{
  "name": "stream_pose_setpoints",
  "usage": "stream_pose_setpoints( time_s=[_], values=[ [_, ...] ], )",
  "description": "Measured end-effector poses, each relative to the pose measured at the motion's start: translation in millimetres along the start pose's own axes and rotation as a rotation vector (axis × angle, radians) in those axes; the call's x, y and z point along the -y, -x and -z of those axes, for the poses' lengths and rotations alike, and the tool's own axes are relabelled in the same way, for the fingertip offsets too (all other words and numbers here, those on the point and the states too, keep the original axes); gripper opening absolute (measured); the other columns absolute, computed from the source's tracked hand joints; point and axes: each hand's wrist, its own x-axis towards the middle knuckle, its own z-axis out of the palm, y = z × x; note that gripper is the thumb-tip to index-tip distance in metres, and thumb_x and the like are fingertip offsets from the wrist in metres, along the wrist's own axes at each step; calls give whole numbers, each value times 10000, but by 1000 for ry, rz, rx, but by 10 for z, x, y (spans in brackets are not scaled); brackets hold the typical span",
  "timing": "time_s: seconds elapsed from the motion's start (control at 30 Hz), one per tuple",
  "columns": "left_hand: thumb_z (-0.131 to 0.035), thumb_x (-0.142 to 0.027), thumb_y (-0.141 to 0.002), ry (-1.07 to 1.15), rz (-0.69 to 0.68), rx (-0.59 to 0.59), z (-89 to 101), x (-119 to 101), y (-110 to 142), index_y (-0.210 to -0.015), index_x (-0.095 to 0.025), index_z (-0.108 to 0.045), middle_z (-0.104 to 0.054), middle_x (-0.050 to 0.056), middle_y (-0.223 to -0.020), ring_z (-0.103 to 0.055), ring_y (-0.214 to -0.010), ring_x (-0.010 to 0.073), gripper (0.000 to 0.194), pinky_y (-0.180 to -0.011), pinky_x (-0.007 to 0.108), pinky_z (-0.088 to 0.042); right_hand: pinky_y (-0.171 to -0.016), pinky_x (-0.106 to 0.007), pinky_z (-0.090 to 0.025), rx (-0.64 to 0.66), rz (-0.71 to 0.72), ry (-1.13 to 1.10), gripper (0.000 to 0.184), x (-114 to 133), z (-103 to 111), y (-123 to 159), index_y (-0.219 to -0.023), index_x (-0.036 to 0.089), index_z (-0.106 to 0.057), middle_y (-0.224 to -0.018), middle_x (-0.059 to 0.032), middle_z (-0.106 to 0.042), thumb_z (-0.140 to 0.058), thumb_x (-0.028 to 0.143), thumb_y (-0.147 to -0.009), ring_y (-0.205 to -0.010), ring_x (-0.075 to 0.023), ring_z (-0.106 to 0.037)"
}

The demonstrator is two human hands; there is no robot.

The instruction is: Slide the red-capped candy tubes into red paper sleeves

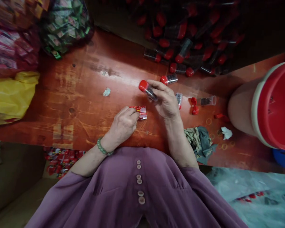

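Above the wooden table (85, 95), my right hand (166, 99) is closed round a small clear bottle (147, 88) with a red cap and dark contents. The bottle is tilted, its cap end up and to the left. My left hand (125, 122) rests lower on the table, its fingers pinching a shiny red-and-pink label or wrapper (142, 112). Just beyond my right hand lies another red-capped bottle (169, 79). Partly hidden behind that hand is a further bottle (179, 99). To the right, a bottle (207, 101) lies beside red caps (194, 109).
A heap of red-capped bottles (180, 44) fills the back. At right stand a white bucket (244, 98) with a red lid, a crumpled cloth (200, 142) and several rubber bands (224, 146). Packed bags (66, 28) and a yellow bag (13, 96) sit at left.
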Motion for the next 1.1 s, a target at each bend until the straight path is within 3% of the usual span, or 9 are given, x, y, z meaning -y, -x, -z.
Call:
stream_pose_setpoints(
  time_s=[0.13,0.27,0.43,0.57,0.83,0.93,1.03,1.1],
  values=[
    [-473,-135,-953,5,6,97,72,-54,1,-1063,-126,-698,-696,116,-999,-599,-887,224,251,-840,361,-523,-536,-237,-487,-24,-122,-235,411,43,97,283,-1105,219,-653,-926,-26,-664,-586,546,-866,-650,-99,-564],
    [-462,-115,-943,-37,-2,114,98,-55,-22,-1024,-112,-706,-695,127,-993,-603,-866,222,257,-819,356,-526,-464,-209,-414,6,-160,-356,449,41,64,529,-1034,225,-656,-819,16,-622,-790,514,-719,-556,-69,-473],
    [-542,-114,-907,-12,-61,-60,48,40,-20,-829,-147,-716,-713,75,-842,-604,-734,184,194,-701,313,-514,-417,-192,-316,13,-211,-473,360,54,139,727,-992,209,-713,-681,47,-585,-799,461,-750,-450,-38,-419],
    [-628,-159,-901,79,-91,-201,57,48,-9,-849,-158,-724,-742,45,-832,-629,-731,153,109,-704,271,-521,-419,-193,-284,40,-253,-437,322,50,227,808,-944,193,-747,-682,29,-601,-768,474,-788,-450,-36,-428],
    [-691,-228,-880,218,-99,-220,144,-19,-7,-911,-179,-740,-766,43,-867,-684,-773,145,76,-725,267,-550,-438,-190,-261,184,-318,-293,293,112,204,879,-1037,231,-754,-615,61,-514,-685,461,-869,-465,-40,-350],
    [-680,-233,-887,246,-110,-204,140,-18,8,-911,-181,-737,-765,42,-864,-684,-774,145,81,-738,270,-558,-508,-199,-352,199,-314,-134,294,163,212,868,-1079,239,-745,-661,49,-576,-660,450,-893,-535,-61,-439],
    [-663,-228,-898,259,-114,-183,124,-11,31,-913,-164,-729,-762,58,-868,-685,-781,153,94,-760,284,-567,-723,-244,-481,220,-292,50,318,214,214,833,-1157,237,-722,-928,6,-712,-657,411,-899,-780,-110,-609],
    [-659,-226,-900,262,-119,-165,113,-5,49,-919,-159,-721,-760,63,-881,-686,-794,159,94,-774,294,-571,-839,-274,-503,272,-293,103,319,238,207,804,-1185,233,-713,-1058,-9,-735,-628,388,-919,-911,-136,-652]
  ],
)
